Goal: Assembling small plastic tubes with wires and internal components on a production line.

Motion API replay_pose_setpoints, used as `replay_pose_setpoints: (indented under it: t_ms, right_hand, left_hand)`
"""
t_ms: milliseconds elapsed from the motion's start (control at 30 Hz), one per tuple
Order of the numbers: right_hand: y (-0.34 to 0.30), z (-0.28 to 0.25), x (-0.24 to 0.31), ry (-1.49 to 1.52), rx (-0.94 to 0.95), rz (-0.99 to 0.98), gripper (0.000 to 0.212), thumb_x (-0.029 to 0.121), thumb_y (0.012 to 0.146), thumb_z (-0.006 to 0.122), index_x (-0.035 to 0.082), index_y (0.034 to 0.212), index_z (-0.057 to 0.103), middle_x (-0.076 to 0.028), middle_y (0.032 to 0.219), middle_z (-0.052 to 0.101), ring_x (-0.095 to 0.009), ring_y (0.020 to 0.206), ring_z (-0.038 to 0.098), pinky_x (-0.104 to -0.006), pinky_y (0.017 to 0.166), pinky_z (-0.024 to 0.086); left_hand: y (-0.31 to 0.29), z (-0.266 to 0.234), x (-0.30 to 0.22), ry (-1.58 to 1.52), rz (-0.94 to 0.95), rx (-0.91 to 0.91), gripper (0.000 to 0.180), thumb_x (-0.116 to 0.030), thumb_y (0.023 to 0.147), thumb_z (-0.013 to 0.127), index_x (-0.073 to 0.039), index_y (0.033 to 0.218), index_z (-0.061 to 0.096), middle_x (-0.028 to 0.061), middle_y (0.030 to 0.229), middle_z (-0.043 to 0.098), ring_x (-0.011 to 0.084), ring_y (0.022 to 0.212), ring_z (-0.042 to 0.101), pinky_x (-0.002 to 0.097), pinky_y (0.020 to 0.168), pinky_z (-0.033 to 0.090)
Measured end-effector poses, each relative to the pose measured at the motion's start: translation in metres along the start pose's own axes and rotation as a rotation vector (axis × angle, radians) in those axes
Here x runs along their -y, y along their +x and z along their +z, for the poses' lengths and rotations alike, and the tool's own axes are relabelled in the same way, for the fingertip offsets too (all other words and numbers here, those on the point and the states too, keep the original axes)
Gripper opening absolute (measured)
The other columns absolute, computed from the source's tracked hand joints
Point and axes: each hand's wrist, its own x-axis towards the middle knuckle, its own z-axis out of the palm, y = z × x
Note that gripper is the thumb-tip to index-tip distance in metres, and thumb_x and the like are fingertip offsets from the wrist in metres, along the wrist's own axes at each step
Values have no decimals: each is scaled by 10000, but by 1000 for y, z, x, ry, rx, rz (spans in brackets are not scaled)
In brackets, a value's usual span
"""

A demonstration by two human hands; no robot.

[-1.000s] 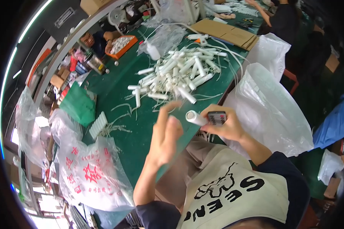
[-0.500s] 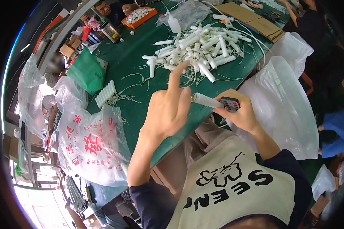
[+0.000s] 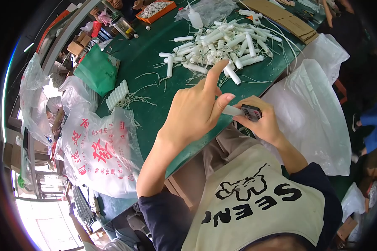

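My right hand is closed around a small black remote control and one end of a white tube, near the table's front edge. The tube points left, and its far end is hidden behind my left thumb. My left hand hovers over the green table, index finger stretched toward the pile and thumb apart from it; nothing shows in its grasp, though its other fingers are partly hidden. Beyond it lies a heap of white tubes with thin pale wires.
A short row of white tubes lies left, by a printed plastic bag and a green bag. Farther back are an orange tray, a squeeze bottle and flat cardboard. A large translucent bag hangs right. People sit nearby.
My left hand has moved right, its index finger now reaching over the heap's near edge and its thumb covering the tube's free end. My right hand keeps its hold.
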Motion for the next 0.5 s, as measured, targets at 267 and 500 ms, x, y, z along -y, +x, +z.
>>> replay_pose_setpoints:
  t_ms: [267, 500]
  right_hand:
    - [-9, 8, -7, 215, 36, 153, 206, 39, 724, 702, -9, 904, 615, -36, 831, 610, -73, 697, 538, -228, 631, 431]
    - [-7, 10, -7, 50, 24, 18, 219, 38, 699, 714, -9, 892, 622, -74, 841, 619, -144, 721, 562, -260, 658, 438]
  left_hand:
    - [-4, 9, 21, -306, -124, -144, 348, -167, 957, 271, 5, 1258, 302, 107, 841, 610, 115, 519, 455, 274, 530, 414]
    - [-7, 9, 10, -86, -114, -38, 418, -43, 847, 460, -5, 1238, 315, 181, 775, 605, 349, 665, 600, 377, 598, 469]
